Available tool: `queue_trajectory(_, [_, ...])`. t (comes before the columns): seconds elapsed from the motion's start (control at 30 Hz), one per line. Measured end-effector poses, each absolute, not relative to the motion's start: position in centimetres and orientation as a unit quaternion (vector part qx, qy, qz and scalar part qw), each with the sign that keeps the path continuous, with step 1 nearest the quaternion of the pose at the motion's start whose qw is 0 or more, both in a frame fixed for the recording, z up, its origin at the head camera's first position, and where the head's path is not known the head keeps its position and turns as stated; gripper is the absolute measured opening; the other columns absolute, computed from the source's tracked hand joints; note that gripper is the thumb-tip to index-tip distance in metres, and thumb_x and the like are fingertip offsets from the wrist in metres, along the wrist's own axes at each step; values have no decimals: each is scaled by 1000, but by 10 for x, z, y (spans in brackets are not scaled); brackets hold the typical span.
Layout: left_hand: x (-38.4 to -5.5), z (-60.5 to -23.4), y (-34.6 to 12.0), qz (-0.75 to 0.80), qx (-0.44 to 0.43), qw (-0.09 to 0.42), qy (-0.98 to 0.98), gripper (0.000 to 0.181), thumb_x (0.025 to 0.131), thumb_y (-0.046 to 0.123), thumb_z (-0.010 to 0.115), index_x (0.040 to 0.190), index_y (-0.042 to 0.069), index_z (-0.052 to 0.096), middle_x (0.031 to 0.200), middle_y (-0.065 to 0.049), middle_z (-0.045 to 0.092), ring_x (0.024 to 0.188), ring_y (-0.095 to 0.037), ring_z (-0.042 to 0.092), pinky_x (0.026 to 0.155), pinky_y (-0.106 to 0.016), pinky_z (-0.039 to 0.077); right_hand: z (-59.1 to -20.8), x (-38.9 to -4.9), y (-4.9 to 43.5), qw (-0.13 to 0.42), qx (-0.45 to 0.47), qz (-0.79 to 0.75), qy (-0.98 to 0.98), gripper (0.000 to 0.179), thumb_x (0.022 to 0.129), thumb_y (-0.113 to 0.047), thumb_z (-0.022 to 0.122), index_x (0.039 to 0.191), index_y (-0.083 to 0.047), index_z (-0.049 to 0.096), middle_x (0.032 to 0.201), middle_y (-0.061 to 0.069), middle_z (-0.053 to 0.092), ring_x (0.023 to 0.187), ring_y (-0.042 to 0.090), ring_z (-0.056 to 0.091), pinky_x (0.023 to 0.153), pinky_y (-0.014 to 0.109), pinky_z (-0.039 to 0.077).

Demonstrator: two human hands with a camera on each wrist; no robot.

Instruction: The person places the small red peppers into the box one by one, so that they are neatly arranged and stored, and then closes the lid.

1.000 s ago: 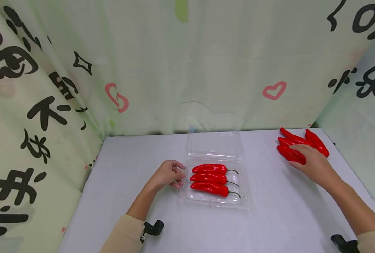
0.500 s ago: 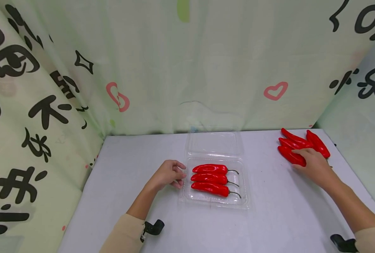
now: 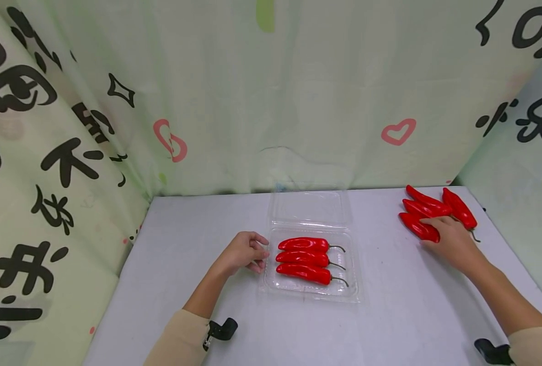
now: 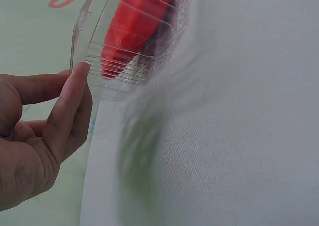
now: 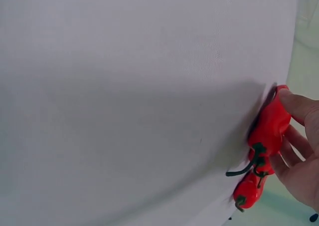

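In the head view my left hand (image 3: 243,252) is at the left side of a clear plastic clamshell box (image 3: 307,293). Its thumb and fingers pinch the rim, as the left wrist view shows. Three red chili peppers (image 3: 300,258) lie side by side in the box's tray, stems pointing right. At the far right, my right hand (image 3: 455,244) grips the nearest red chili pepper (image 5: 271,126) of a small group, thumb on one side and fingers on the other. Other red peppers (image 3: 428,201) lie just behind it, one (image 3: 460,208) further right with its stem showing.
The box's lid (image 3: 309,208) stands folded back toward the printed curtain (image 3: 234,101), which rises along the table's far edge and sides. A white cloth covers the table (image 3: 184,229). Dark wrist mounts (image 3: 222,329) sit at both sleeves.
My right hand has drawn slightly nearer, its fingers shifting along the nearest pepper, which has turned a little. The right-most pepper's stem has come into view. The left hand stays at the box.
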State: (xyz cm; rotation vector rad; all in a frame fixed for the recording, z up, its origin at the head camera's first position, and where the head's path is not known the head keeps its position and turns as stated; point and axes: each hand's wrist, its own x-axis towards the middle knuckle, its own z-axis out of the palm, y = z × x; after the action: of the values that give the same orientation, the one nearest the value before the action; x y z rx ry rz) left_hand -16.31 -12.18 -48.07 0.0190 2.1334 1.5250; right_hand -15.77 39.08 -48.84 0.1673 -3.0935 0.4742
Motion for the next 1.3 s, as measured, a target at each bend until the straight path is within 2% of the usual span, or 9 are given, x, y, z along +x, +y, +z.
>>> queue_trajectory(0.57, [-163,-479,-122,562,8,255,786,30,94,2,71,122,-4,61,84,-14,67,58,-18,67,57,-30,63,-497,-160,391,15,48,159,-986,87,65,-8,95,138,8,51,133,41,46,119,62,40,80,74,55])
queue_trajectory(1.3, [-164,-481,-122,557,8,257,790,30,94,3,71,122,-4,62,86,-17,67,58,-18,67,58,-31,63,-502,-160,386,31,32,161,-986,86,63,0,92,137,8,48,132,40,43,120,62,38,82,76,53])
